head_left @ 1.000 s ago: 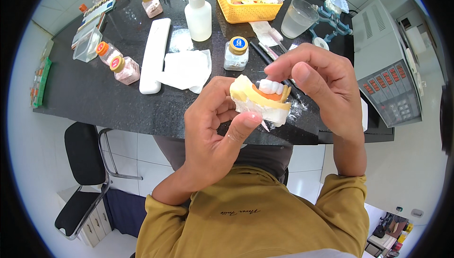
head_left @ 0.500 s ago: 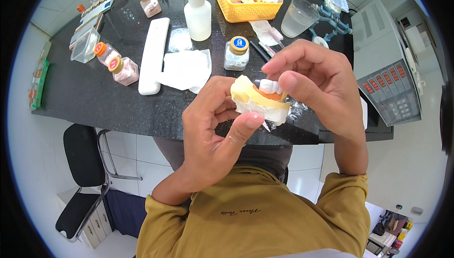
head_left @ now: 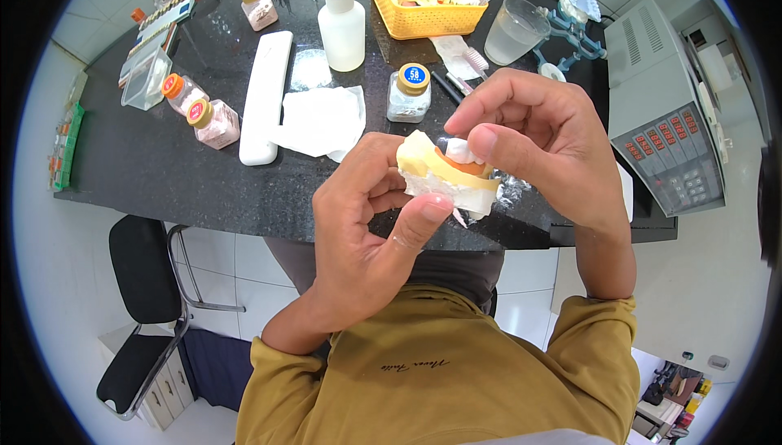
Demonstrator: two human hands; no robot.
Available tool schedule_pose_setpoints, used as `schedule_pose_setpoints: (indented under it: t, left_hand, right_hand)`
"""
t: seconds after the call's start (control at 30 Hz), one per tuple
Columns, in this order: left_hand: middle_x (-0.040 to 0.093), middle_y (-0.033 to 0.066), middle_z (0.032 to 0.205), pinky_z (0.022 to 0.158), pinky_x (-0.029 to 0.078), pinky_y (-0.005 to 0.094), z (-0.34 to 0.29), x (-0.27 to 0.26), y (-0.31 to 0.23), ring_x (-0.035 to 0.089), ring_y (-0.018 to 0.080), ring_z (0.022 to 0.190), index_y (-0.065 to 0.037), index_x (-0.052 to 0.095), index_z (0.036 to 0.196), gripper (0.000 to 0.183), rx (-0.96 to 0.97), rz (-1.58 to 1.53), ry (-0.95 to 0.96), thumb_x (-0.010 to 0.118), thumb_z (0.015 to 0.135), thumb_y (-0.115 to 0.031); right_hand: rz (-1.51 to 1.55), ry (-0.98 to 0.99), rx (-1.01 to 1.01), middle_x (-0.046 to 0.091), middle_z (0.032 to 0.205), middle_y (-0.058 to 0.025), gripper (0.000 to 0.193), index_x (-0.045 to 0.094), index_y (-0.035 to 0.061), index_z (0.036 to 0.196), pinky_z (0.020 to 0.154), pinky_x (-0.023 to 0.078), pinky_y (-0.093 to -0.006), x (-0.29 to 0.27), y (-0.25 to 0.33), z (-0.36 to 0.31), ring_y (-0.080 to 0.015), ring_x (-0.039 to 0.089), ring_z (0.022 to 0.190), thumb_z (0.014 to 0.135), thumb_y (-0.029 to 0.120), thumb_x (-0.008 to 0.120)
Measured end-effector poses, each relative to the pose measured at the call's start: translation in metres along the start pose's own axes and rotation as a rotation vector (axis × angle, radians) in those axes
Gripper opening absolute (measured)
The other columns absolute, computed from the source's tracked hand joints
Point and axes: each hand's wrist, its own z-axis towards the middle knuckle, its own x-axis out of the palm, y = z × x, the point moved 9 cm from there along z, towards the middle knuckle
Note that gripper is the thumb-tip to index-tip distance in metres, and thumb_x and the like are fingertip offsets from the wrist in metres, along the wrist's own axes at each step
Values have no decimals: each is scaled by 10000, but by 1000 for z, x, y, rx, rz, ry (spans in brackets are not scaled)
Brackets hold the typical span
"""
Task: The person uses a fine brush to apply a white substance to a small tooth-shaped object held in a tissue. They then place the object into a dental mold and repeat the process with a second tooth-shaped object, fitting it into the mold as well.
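Note:
Over the counter's front edge my left hand (head_left: 358, 217) grips a dental cast (head_left: 421, 152) of yellow stone on a white plaster base. Its thumb presses the base's near side. An orange gum piece (head_left: 468, 168) is set into the cast's top. White tooth crowns (head_left: 458, 151), which look joined as a bridge, sit at that orange area. The thumb and index finger of my right hand (head_left: 558, 147) close around the crowns; the thumb hides their right end. I cannot tell whether the crowns rest fully on the cast.
Beyond my hands stand a blue-lidded powder jar (head_left: 409, 96), a white squeeze bottle (head_left: 342, 33) and a tissue (head_left: 324, 121). A yellow basket (head_left: 428, 21), a plastic cup (head_left: 516, 31) and a blue articulator (head_left: 574, 37) are farther back. A furnace (head_left: 668, 119) stands right; white powder dusts the counter (head_left: 285, 200).
My right thumb and index finger have moved slightly left over the crowns, and the thumb covers more of them. The left hand and the cast have barely moved.

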Motion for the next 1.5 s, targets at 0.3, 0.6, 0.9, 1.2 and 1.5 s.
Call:
schedule_pose_setpoints:
  t: [0.3,0.6,0.9,1.2,1.5]
  left_hand:
    - [540,77,957,766,493,246,0,-1,-2,596,126,869,53,530,1027,314,1,-20,2,633,872,-200]
    - [528,84,960,776,493,249,0,2,-4,593,134,877,58,531,1040,338,7,2,31,646,862,-206]
    - [533,88,977,784,495,257,0,4,-4,598,143,891,59,524,1057,328,-2,3,33,638,865,-182]
    - [546,75,961,767,494,245,0,6,-8,603,133,877,51,531,1042,312,17,-7,18,636,867,-185]
    - [550,74,955,753,496,241,1,5,-7,605,128,863,45,535,1030,306,20,7,15,641,864,-188]
  right_hand:
    - [-38,-15,-65,622,801,-59,158,610,-33,864,645,476,-211,-1,4,-2,-83,599,744,868,124,612]
    - [-85,-13,-174,639,826,-94,130,617,-40,861,667,493,-239,-1,13,-6,-107,612,759,853,90,617]
    - [-68,-19,-19,633,797,-66,126,587,-38,896,663,492,-207,-3,7,-4,-83,615,753,828,65,614]
    - [-49,-13,-2,636,784,-62,125,583,-29,899,658,490,-193,-3,6,-4,-77,615,734,822,57,631]
    - [12,-46,-14,624,809,-60,133,575,-31,916,664,489,-195,-3,3,-5,-74,605,741,836,63,625]
